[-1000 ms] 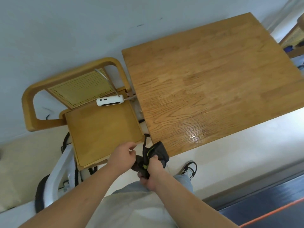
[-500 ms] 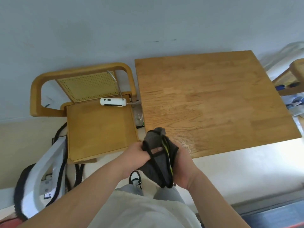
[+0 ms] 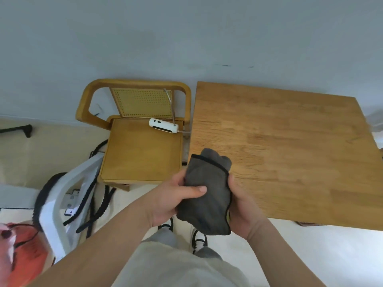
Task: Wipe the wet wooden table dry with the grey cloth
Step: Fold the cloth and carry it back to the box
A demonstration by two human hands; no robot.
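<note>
With both your left hand (image 3: 176,195) and right hand (image 3: 242,212) gripping the bunched cloth (image 3: 207,195), fold it into a flat pad — then press it onto the table (image 3: 290,152) just beyond your fingers.

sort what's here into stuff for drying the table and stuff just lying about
For the job: grey cloth, left hand and right hand gripping it, wooden table.
Lying about: wooden chair, white device on its seat, white bag beside it.
</note>
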